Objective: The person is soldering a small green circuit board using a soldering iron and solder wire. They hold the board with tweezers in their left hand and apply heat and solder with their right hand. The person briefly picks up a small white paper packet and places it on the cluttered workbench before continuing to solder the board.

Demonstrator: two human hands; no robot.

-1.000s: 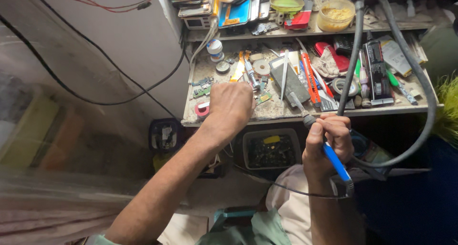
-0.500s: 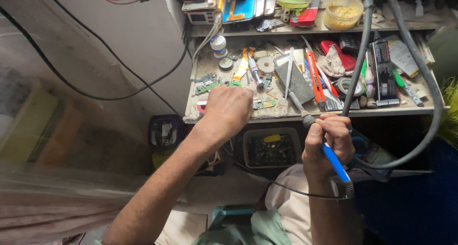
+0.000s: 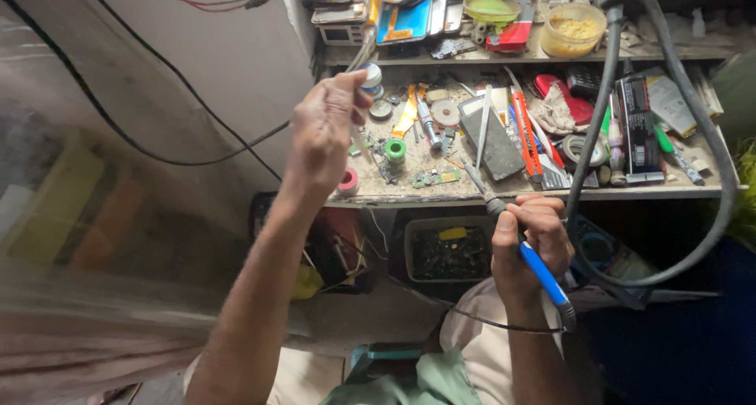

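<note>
Soldering iron: blue-handled iron [image 3: 526, 243] sits in the right hand [image 3: 529, 235], its tip pointing up-left over the front edge of the table [image 3: 551, 191], near a small green circuit board [image 3: 435, 177].
Right grip: fingers wrapped tight around the handle; the cord trails down toward the lap.
Left hand: the left hand [image 3: 323, 133] is raised above the left end of the table, fingers pinched together on a thin pale strand [image 3: 361, 54], probably solder wire, that runs up to the shelf [image 3: 504, 57].
Step in hand: judging by the pose, iron and wire are being brought together for a joint.
Next move calls for: a steady tip and the strand fed low to the board.
Edges: the board lies close to the table's front lip; a green solder spool [image 3: 394, 150] and a red tape roll [image 3: 347, 182] crowd its left.
Open room: little; a grey hose [image 3: 598, 121] loops just beside the right hand, and tools cover the table.
</note>
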